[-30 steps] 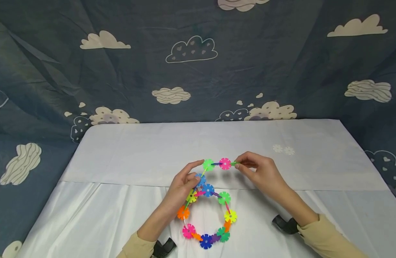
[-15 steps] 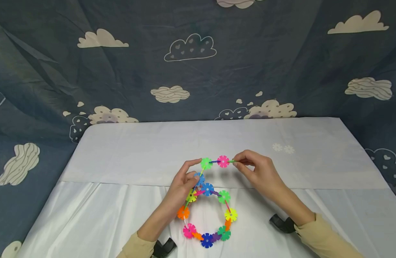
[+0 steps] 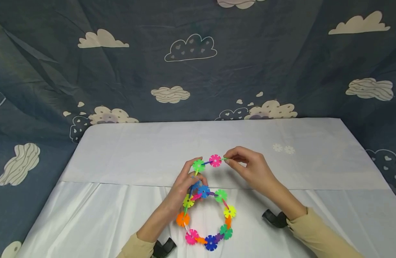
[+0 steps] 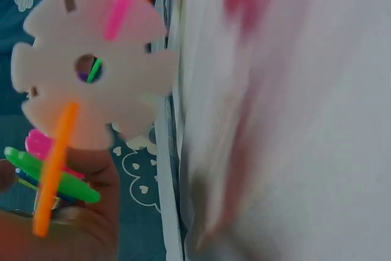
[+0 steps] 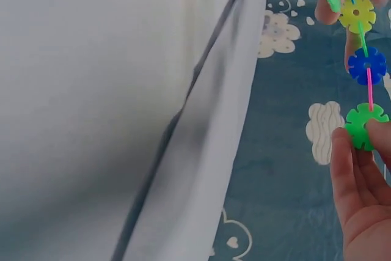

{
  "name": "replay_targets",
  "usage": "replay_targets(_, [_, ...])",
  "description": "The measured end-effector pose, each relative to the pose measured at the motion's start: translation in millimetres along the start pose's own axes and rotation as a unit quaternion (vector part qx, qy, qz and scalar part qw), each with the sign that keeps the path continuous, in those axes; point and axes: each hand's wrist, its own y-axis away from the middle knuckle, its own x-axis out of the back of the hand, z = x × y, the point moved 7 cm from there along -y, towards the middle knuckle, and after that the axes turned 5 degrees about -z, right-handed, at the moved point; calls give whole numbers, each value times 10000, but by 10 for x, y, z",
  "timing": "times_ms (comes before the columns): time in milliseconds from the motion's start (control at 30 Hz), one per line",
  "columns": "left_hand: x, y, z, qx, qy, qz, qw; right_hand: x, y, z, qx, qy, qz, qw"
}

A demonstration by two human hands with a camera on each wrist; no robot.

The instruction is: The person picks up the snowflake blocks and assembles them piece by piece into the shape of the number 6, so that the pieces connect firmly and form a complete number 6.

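Note:
A ring of colourful snowflake discs (image 3: 211,243), slotted edge to edge, hangs below my left hand (image 3: 178,191) in the head view. From its top a short chain runs to the right, with a light-green disc (image 3: 199,165) and a pink disc (image 3: 215,160). My left hand grips the chain around a blue disc that its fingers partly cover. At the chain's free end my right hand (image 3: 249,165) pinches a green disc (image 3: 225,158), seen edge-on. The right wrist view shows that green disc (image 5: 360,129) between thumb and fingers. Close to the left wrist camera is a white disc (image 4: 55,71).
White cloth (image 3: 136,154) covers the table. Two white snowflake discs (image 3: 277,147) lie on it beyond the right hand. A dark cloud-print curtain (image 3: 191,79) rises behind the table's far edge. Black wrist devices (image 3: 275,218) sit at both cuffs.
My right hand has moved left with the pinched green disc, bringing the pink disc along. The left fingers have shifted on the chain, and the light-green disc and ring have moved slightly.

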Motion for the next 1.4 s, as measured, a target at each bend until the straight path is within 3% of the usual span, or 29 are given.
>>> replay_targets(167, [44, 1, 10, 37, -222, 462, 9987, -37, -108, -50, -91, -132, -130, 9998])
replay_targets(300, [62, 0, 4, 62, -116, 671, 9977, -66, -180, -81, -125, -343, -237, 9991])
replay_targets(533, [132, 9, 8, 38, -344, 1056, 9938, -148, -222, -126, 15, -340, -676, 9971])
replay_targets(633, [137, 7, 16, 12, -219, 1029, 9944, -162, -219, -158, 196, -293, -690, 9970])
replay_targets(767, [117, -5, 29, -86, 32, 895, 9959, -145, -203, -190, 298, -208, -415, 9985])
replay_targets(967, [103, -10, 22, -104, 105, 861, 9962, -109, -170, -145, 16, -361, 47, 9993])
replay_targets(1167, [109, -5, -4, -16, 283, 969, 9949, -186, -95, -132, -325, -184, -215, 9991])
replay_targets(1400, [102, -3, -12, -3, 551, 990, 9936, -282, -65, -158, -275, -164, -444, 9985])
